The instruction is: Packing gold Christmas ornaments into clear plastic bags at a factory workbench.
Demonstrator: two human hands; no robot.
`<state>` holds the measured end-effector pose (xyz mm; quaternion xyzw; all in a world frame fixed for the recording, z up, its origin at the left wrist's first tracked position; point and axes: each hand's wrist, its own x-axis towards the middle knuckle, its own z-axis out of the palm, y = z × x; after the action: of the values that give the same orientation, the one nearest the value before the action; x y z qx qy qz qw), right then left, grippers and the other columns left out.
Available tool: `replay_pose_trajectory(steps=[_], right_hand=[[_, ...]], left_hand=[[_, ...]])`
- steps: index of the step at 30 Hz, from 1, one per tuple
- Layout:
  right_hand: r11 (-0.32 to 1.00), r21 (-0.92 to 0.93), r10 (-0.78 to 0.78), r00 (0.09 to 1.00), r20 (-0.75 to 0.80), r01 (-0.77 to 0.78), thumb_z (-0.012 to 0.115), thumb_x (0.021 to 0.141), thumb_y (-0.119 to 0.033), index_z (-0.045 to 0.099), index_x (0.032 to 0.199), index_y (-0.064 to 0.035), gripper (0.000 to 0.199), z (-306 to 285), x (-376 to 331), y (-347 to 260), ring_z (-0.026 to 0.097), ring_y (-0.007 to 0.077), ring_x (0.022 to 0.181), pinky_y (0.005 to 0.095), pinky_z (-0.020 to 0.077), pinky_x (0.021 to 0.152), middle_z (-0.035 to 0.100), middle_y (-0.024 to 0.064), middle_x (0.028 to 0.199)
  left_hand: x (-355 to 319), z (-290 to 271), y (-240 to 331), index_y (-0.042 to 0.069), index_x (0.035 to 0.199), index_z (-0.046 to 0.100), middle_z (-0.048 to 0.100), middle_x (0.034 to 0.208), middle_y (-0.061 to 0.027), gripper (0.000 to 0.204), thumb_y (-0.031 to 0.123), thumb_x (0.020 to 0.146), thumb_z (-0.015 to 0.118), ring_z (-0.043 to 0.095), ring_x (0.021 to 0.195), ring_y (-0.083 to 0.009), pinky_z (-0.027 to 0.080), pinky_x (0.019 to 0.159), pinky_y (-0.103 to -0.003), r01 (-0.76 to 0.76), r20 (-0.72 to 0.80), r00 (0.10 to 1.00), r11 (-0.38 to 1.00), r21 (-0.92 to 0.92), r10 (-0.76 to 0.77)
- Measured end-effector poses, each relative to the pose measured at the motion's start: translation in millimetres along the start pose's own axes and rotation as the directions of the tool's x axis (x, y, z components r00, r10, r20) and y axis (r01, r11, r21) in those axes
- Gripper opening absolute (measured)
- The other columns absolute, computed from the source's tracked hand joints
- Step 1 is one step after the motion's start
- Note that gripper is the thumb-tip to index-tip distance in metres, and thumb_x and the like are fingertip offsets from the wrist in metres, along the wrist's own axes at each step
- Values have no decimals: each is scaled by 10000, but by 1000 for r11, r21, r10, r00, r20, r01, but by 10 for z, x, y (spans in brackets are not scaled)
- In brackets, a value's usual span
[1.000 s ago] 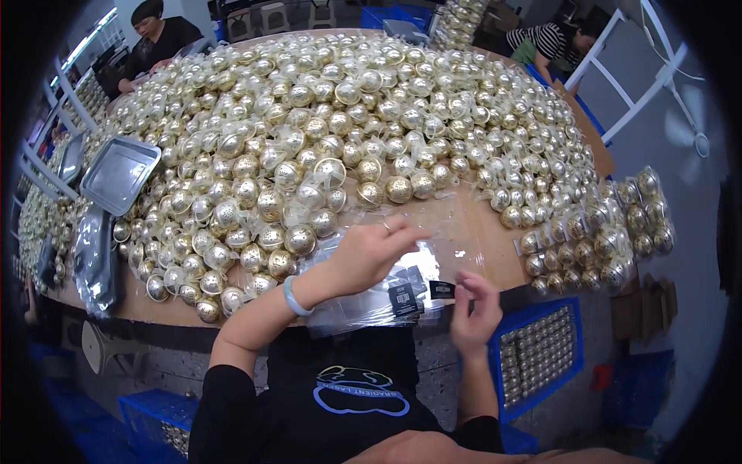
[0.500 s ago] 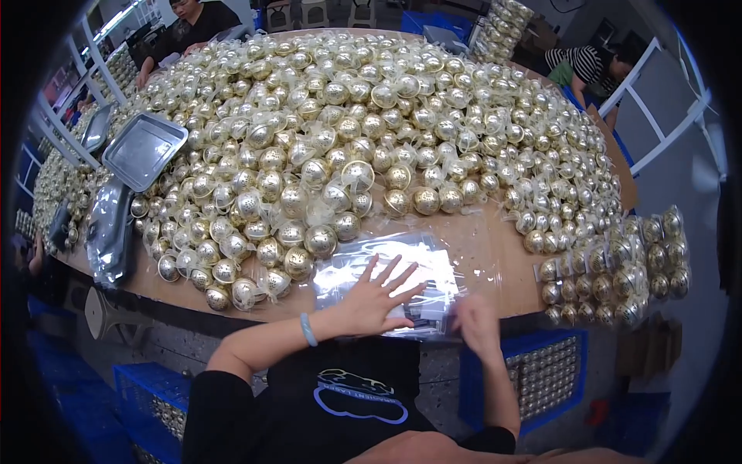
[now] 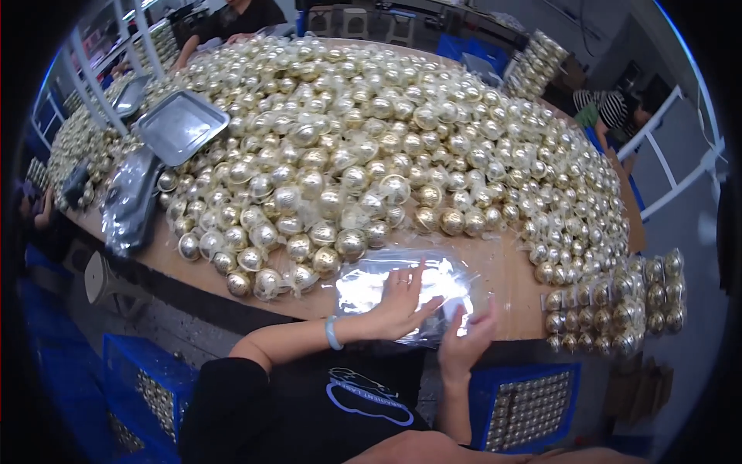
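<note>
Lying at the near edge of the worktop [image 3: 514, 298], the clear plastic film [image 3: 355, 294] formed a glossy, slippery-looking layer, its lower side reaching that edge. A dark patch [image 3: 442, 315] showed near its right side, too blurred and glare-washed to identify. The left hand [image 3: 400, 305] rested wide on the film, fingers spread. The right hand [image 3: 466, 340] stood at the film's near right corner, thumb and fingers seemingly parted; blur hid whether any film was between them, so what it held could not be told.

The likeliest trouble was sliding: thin film on a smooth surface could have crept over the near edge if the left palm had lifted or pushed unevenly. Creasing was another risk, should the right hand have tugged its corner against that palm. Layers might also have clung together, and the glare could have hidden a fold.

Just beyond the film's far left corner, gold perforated balls [image 3: 352, 243] began, heaped toward the worktop's far edge. Being round, those in front could have rolled onto the film if knocked by a wrist. Packed rows of balls [image 3: 595, 313] sat by the right edge, where a swinging right elbow might have nudged them off. Below the near edge, a blue crate [image 3: 573, 402] held more balls; dropped film could have landed there.
</note>
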<state>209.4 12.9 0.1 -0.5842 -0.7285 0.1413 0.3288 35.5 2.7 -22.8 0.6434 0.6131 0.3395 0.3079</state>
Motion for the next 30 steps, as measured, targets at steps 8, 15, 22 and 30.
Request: replay_pose_trajectory(steps=[8, 15, 22, 30], right_hand=[[571, 442, -594, 720, -358, 692, 619, 881, -598, 402, 1299, -23, 743, -305, 491, -386, 480, 305, 1119, 533, 328, 1085, 474, 147, 1151], [562, 155, -764, 582, -278, 812, 479, 938, -678, 644, 697, -163, 592, -344, 273, -592, 625, 213, 927, 484, 310, 1075, 580, -13, 691], [508, 533, -644, 709, -285, 676, 483, 928, -699, 683, 920, -45, 684, -201, 345, -838, 704, 221, 910, 490, 226, 1146, 694, 30, 776], [488, 699, -771, 633, 65, 523, 392, 972, -679, 718, 1133, -30, 744, -482, 596, -974, 558, 395, 1242, 470, 425, 1047, 630, 221, 1291]], left_hand=[[-392, -1186, 751, 147, 1578, -48, 474, 1311, -191, 1051, 205, 903, 756, 591, 1136, -286, 503, 958, -392, -182, -1, 957, 597, -781, 289], [-616, -847, 295, 114, 1350, 396, 536, 1127, -112, 443, 185, 984, 635, 565, 1027, -218, 470, 896, -373, -623, -491, 771, 640, -450, 406], [-665, -914, 249, 75, 976, 536, 558, 1053, -114, 171, 223, 988, 619, 510, 1021, -238, 421, 889, -365, -562, -421, 814, 729, -392, 401], [-614, -984, 435, 58, 896, 512, 590, 1225, -186, 182, 178, 992, 609, 569, 1054, -266, 425, 989, -392, -595, -531, 775, 679, -430, 342]])
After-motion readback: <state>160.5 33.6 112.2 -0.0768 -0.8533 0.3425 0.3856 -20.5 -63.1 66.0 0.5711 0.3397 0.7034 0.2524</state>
